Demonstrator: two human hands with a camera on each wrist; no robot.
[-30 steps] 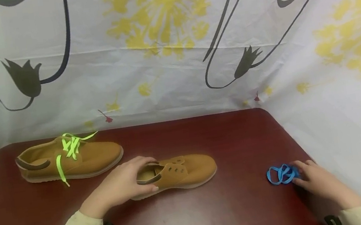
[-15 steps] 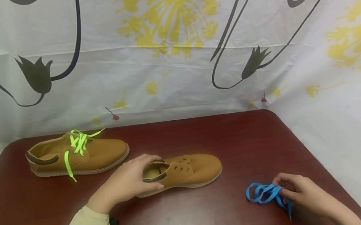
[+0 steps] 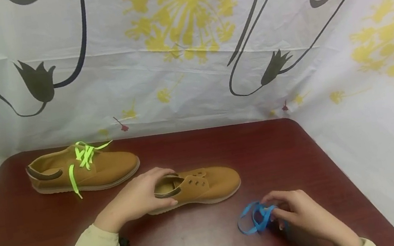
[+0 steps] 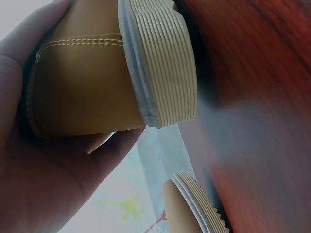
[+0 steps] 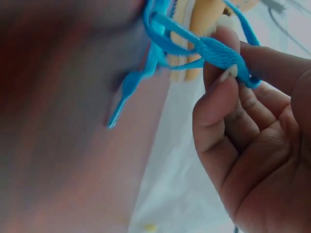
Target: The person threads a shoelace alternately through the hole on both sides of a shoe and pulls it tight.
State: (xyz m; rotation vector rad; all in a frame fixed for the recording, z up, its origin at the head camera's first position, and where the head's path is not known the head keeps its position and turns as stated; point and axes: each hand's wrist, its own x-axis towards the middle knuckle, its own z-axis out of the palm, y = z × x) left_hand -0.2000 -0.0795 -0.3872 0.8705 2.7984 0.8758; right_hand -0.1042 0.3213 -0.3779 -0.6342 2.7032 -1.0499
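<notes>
My left hand [image 3: 137, 198] grips the heel end of a tan shoe [image 3: 213, 181] whose eyelets have no lace; its toe points right. In the left wrist view the thumb and fingers lie around the heel [image 4: 87, 87], with the ribbed sole edge [image 4: 167, 68] facing the table. My right hand [image 3: 302, 213] pinches a blue shoelace [image 3: 255, 217], loosely looped, in front of the shoe's toe. The right wrist view shows thumb and forefinger on the flat blue lace [image 5: 221, 53], one tipped end hanging down.
A second tan shoe [image 3: 109, 169], threaded with a neon-yellow lace [image 3: 86, 155], stands at the back left of the dark red table [image 3: 260, 143]. A white sheet with printed flowers [image 3: 185, 91] hangs behind the table and along its right side.
My right hand has lifted the blue shoelace from the table's right edge and carried it left toward the unlaced shoe. My left hand keeps its grip on the heel.
</notes>
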